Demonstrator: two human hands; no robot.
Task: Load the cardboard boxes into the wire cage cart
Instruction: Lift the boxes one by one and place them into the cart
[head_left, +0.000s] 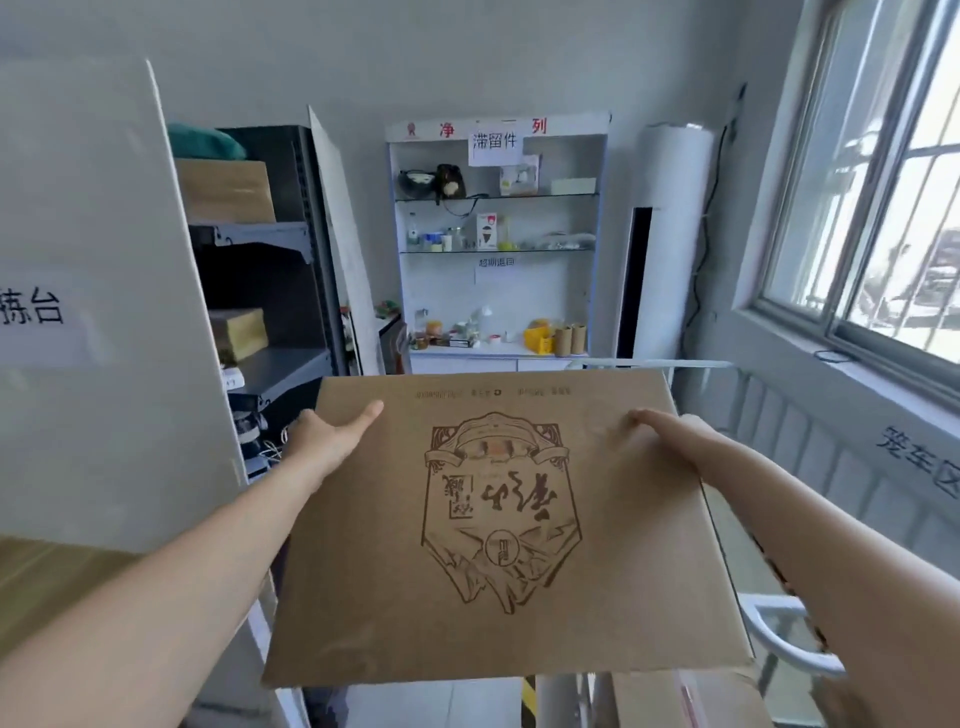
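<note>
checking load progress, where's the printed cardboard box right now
In the head view the cardboard box sits lower centre, held between the left hand and right hand, before the white shelf unit.

paper note on white cabinet reads 滞留件, wall lettering 笼车区.

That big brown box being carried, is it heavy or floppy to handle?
The cardboard box looks stiff: its printed top is flat, without sag. Probably light for its size, since the left hand and right hand hold it only by its side edges. Being wide, it might tilt if one grip slips.
</note>
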